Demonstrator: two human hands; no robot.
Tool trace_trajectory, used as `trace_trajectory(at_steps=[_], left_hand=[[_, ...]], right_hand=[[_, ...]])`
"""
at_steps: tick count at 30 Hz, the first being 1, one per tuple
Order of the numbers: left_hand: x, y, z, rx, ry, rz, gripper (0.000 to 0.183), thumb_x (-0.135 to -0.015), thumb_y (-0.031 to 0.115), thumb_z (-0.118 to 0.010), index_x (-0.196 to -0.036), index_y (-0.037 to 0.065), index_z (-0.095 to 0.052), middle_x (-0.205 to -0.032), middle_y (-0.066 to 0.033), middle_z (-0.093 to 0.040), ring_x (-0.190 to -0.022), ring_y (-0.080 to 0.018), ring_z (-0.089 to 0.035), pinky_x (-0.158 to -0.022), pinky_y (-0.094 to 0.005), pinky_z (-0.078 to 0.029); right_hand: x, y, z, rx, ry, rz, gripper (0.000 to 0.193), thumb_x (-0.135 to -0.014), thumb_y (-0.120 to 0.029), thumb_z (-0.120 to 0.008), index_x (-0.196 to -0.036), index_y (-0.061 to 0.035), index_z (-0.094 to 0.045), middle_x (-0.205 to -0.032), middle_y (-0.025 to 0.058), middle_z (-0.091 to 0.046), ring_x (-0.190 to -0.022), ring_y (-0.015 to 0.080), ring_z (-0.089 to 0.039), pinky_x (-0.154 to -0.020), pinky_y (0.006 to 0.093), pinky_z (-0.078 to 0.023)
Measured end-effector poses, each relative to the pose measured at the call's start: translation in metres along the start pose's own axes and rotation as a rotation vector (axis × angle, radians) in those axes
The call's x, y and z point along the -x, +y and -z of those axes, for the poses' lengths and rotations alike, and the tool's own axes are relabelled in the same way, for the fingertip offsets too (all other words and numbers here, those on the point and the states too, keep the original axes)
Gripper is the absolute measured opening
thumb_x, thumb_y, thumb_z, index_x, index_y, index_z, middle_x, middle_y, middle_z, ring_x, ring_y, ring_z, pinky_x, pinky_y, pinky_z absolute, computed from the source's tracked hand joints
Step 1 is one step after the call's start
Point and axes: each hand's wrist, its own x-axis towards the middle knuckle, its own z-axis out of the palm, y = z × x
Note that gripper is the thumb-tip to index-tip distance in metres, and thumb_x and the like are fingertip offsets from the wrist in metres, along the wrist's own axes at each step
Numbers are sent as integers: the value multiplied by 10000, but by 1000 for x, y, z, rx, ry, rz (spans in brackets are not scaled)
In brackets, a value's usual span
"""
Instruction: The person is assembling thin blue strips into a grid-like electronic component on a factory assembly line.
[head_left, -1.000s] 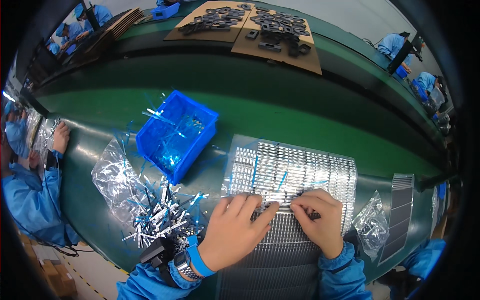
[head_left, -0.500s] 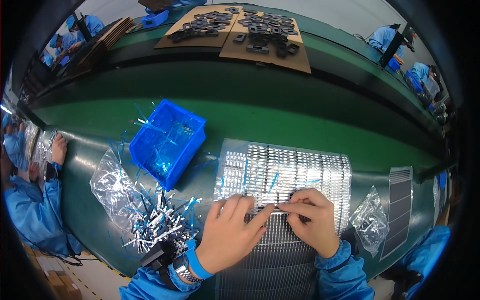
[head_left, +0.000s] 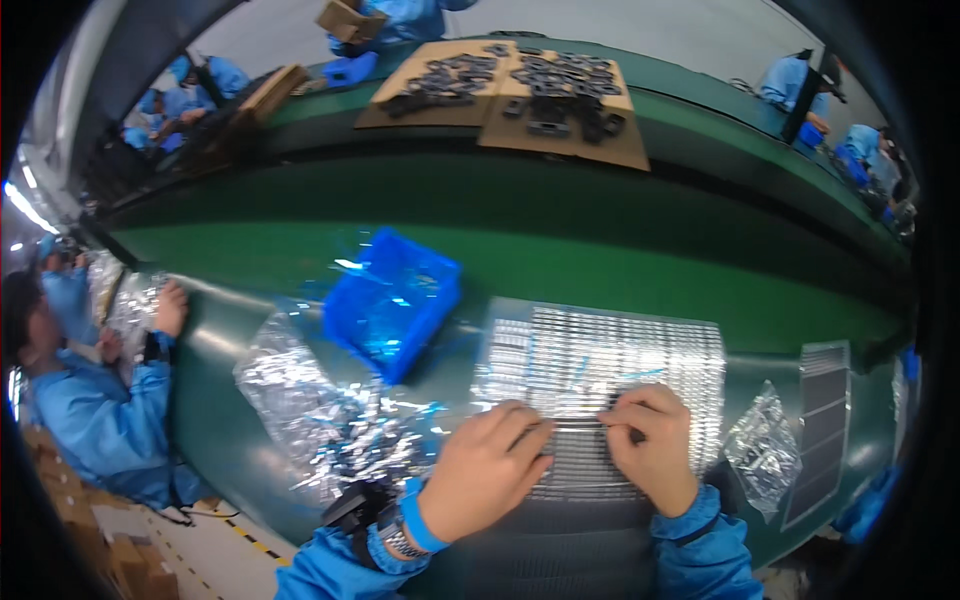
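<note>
1. Directions are taken from the silvery sheet, with twelve o'clock pointing away from the person. The sheet [head_left: 650, 345], ruled into rows of narrow strips, lies on the green bench [head_left: 215, 430] in front of the person.
2. The two hands are apart, with a short gap between them over the sheet. The left hand [head_left: 490, 460] lies at its eight o'clock side, fingers bent and tips lowered onto the rows.
3. The right hand [head_left: 650, 445] is at five o'clock, thumb and forefinger drawn close together at a row; blur hides whether either hand grips a strip.
4. A dark lined area [head_left: 570, 550] runs toward six o'clock, between the forearms.
5. The left wrist wears a metal watch [head_left: 397, 537] and a blue band [head_left: 416, 515].
6. At ten o'clock stands a blue bin [head_left: 435, 318] with shiny strips inside.
7. Between eight and nine lies a loose heap of silvery strips [head_left: 370, 440], touching a clear plastic bag [head_left: 275, 365].
8. Toward four rests a crumpled clear bag [head_left: 765, 450], just beside a dark panel [head_left: 822, 430].
9. Far off, from eleven to twelve, cardboard sheets [head_left: 600, 150] carry small black parts [head_left: 550, 95].
10. At nine o'clock sits a co-worker [head_left: 110, 420] in blue.
</note>
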Motion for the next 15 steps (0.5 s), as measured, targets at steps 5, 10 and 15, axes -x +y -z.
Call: trace_trajectory(at_steps=[5, 10, 15], left_hand=[[17, 22, 66, 90, 188, 80, 317, -832, -42, -731, -1133, 52, -764, -1195, -122, -735, -1271, -392, -636, -1045, -465, -535], [43, 2, 82, -131, 74, 141, 239, -825, -1, -762, -1057, 53, -783, -1038, -100, -752, -992, -326, -708, -858, -421, -569], [43, 22, 40, -129, 29, 52, 237, -780, 214, -860, -962, 92, -772, -880, -49, -699, -778, -251, -658, -692, -373, -530]], right_hand=[[0, 2, 3, -74, -1, -37, 130, -717, 42, -709, -795, -34, -781, -837, 95, -667, -768, 285, -648, -660, 394, -533], [1, 5, 2, -100, 19, -77, 150, -714, 44, -692, -802, -36, -783, -831, 95, -666, -782, 285, -643, -667, 400, -529], [-2, 4, 0, -153, 3, -93, 154, -725, 49, -688, -810, -38, -782, -850, 87, -670, -793, 275, -645, -686, 384, -533]])
